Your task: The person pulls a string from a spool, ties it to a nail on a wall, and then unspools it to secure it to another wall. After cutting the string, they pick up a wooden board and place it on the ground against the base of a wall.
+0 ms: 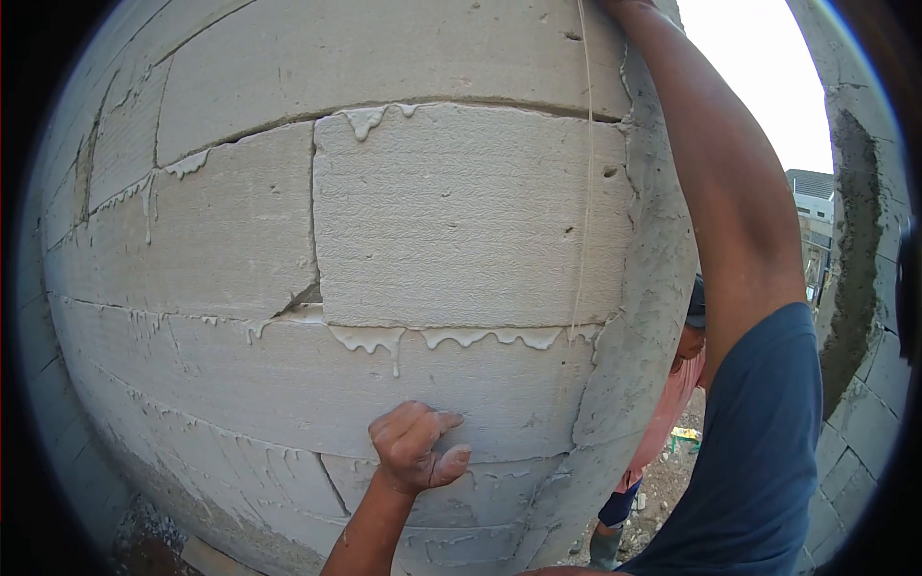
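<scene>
In the head camera's view, a wall of pale blocks (pixel 206 254) is shown curving across a wide lens. The left hand (pixel 415 446) is raised from the bottom edge in front of the wall, below a large textured block (pixel 461 221). Its fingers are mostly curled, with one finger pointed to the right; the grip is apart between that finger and the thumb, and nothing is seen held there. Whether the wall is touched cannot be told.

The right arm (pixel 730 182), covered at the shoulder by a dark blue sleeve (pixel 759 432), is stretched up to the top edge. The right hand (pixel 629 4) is almost wholly cut off there, so the state of its grip cannot be told. A thin string (pixel 588 125) is seen hanging just beside it, down over the right part of the textured block; its upper end is out of frame.

Mortar drips (pixel 370 338) are seen along the block's lower edge. The wall is bordered on the right by a rough grey column (pixel 661 250). Behind it, another person in a pink top (pixel 663 427) is partly hidden.
</scene>
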Demonstrator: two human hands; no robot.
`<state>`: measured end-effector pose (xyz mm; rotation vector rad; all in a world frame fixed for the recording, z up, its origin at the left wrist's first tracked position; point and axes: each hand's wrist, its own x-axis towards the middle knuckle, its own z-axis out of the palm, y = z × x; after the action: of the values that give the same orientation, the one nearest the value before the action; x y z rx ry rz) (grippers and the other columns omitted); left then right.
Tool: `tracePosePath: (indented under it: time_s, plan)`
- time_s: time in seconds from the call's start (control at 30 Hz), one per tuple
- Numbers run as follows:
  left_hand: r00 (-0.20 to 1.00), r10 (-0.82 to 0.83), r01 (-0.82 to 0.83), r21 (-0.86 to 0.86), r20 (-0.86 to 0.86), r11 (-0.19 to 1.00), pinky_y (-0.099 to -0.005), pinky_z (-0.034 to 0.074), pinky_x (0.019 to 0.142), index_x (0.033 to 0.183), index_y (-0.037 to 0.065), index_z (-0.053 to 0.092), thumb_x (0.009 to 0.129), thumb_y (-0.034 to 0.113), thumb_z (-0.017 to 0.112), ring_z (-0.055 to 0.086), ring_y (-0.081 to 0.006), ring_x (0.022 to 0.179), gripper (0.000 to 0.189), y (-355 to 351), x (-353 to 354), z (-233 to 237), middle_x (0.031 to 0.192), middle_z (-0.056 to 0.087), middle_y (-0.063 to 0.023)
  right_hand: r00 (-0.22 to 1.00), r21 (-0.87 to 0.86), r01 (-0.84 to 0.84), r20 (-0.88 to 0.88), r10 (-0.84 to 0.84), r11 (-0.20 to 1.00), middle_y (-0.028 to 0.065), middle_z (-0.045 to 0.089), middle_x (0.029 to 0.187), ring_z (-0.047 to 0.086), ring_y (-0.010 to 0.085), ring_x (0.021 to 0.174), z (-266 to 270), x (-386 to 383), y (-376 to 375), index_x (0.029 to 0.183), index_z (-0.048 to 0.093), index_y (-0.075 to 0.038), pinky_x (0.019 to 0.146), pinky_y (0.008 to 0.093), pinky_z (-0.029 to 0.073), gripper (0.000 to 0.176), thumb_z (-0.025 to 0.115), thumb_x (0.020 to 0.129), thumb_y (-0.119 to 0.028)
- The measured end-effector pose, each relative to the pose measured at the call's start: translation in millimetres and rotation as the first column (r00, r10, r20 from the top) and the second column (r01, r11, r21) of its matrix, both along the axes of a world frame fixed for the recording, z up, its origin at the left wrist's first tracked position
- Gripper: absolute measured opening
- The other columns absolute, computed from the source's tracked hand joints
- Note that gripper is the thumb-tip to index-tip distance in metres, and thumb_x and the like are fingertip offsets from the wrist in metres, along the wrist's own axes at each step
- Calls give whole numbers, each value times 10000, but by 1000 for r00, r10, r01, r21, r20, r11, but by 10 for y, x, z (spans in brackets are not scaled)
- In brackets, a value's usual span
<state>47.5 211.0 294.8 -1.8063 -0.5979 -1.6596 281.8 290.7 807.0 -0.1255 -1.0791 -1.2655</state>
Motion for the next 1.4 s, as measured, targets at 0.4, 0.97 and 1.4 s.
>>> tracePosePath:
  time_s: [0.4,0.97,1.4]
  plan:
    - [1000,-15,15,24,1,1000,-322,420,446,750,67,700,851,473,660,526,-218,476,421,9,10,3,574,528,-50,980,196,-196,72,186,961,196,709,981,681,355,903,-5,-38,-74,1023,726,-68,828,438,532,255,617,934,-280]
    - [591,-489,699,-105,642,708,-279,495,839,1318,-55,508,1012,494,370,638,-181,976,644,-765,279,267,1101,661,-129,375,-877,-399,111,920,268,43,716,1008,641,124,945,-2849,-70,-1406,1006,724,-65,803,301,502,264,616,985,-304]
    - [250,116,883,-276,961,381,-242,547,650,977,-57,701,912,93,708,664,-113,729,163,-2389,1201,-2374,806,701,-89,289,-865,311,-309,906,-394,171,725,1077,687,240,992,-7028,109,-1728,1075,736,-6,860,346,527,206,675,922,-129]
